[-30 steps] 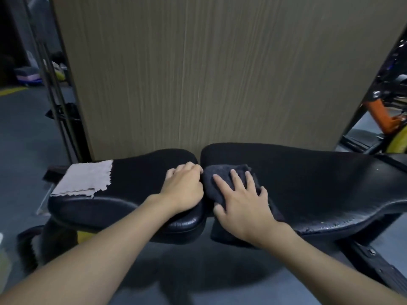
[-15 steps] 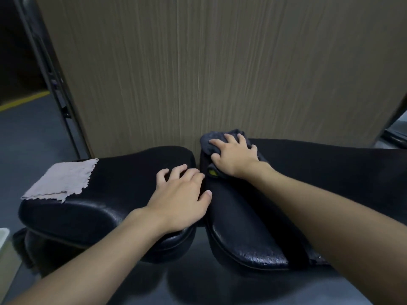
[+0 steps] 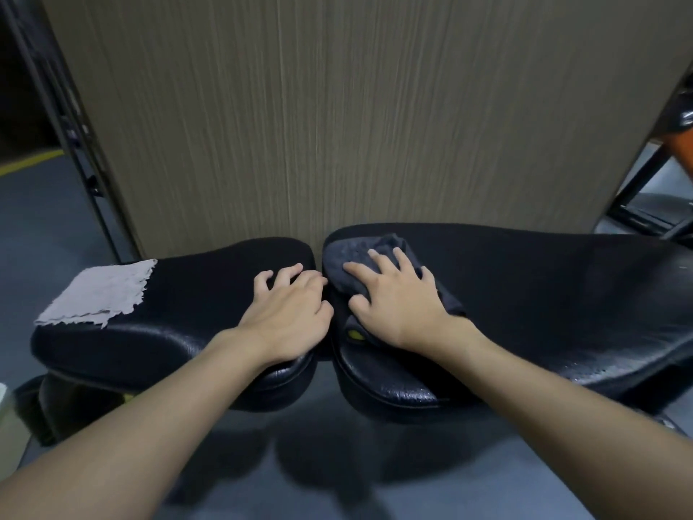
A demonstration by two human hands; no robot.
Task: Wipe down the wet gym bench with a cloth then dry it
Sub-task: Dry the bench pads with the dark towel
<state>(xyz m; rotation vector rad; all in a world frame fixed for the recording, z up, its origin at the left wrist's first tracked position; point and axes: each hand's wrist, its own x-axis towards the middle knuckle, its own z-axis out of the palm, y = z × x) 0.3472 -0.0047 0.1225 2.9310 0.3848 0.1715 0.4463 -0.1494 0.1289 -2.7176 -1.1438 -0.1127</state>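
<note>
The black padded gym bench has a short seat pad (image 3: pixel 195 317) on the left and a long back pad (image 3: pixel 543 294) on the right, with a narrow gap between them. My right hand (image 3: pixel 393 302) presses flat on a dark grey cloth (image 3: pixel 348 257) at the left end of the long pad. My left hand (image 3: pixel 292 317) rests palm down, fingers spread, on the right end of the seat pad and holds nothing. Water drops glisten on the long pad's front edge. A light grey cloth (image 3: pixel 99 294) lies flat on the seat pad's far left end.
A tall wood-grain panel (image 3: pixel 337 118) stands right behind the bench. Dark metal posts (image 3: pixel 71 118) rise at the left and a black frame with an orange part (image 3: pixel 682 140) at the right. Grey floor (image 3: pixel 41 219) surrounds the bench.
My right hand pushed the dark cloth from the pad's front edge to its far edge, then drew it back a little. My left hand stayed on the seat pad.
</note>
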